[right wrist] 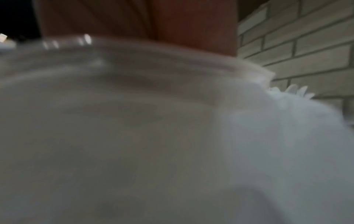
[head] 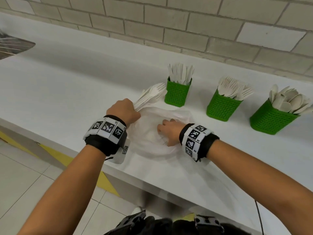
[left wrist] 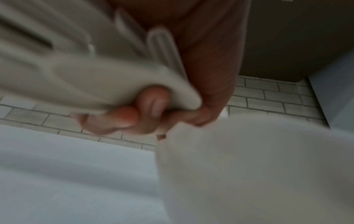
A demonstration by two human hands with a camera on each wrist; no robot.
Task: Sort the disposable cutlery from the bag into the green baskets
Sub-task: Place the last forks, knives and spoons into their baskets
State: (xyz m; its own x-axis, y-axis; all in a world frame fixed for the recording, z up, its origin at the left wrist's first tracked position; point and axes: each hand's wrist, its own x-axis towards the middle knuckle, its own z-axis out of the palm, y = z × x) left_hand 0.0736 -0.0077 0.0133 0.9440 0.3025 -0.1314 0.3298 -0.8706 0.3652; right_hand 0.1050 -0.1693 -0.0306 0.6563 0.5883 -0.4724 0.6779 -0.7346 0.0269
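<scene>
My left hand (head: 124, 110) grips a bunch of white forks (head: 152, 94) by their handles, tines pointing up and right towards the wall. In the left wrist view its fingers (left wrist: 122, 118) curl round the fork handles (left wrist: 80, 78). A clear plastic bag (head: 152, 146) lies on the counter between my hands. My right hand (head: 166, 131) is down at the bag, and the plastic (right wrist: 134, 121) veils its fingers, so its grip is unclear. Three green baskets stand behind: knives (head: 177, 94), forks (head: 221, 107), spoons (head: 271, 121).
The white counter (head: 76, 85) runs along a brick wall (head: 186, 22). A metal sink edge (head: 13, 46) shows at the far left. The counter's front edge (head: 152, 182) is close to my body, with tiled floor below.
</scene>
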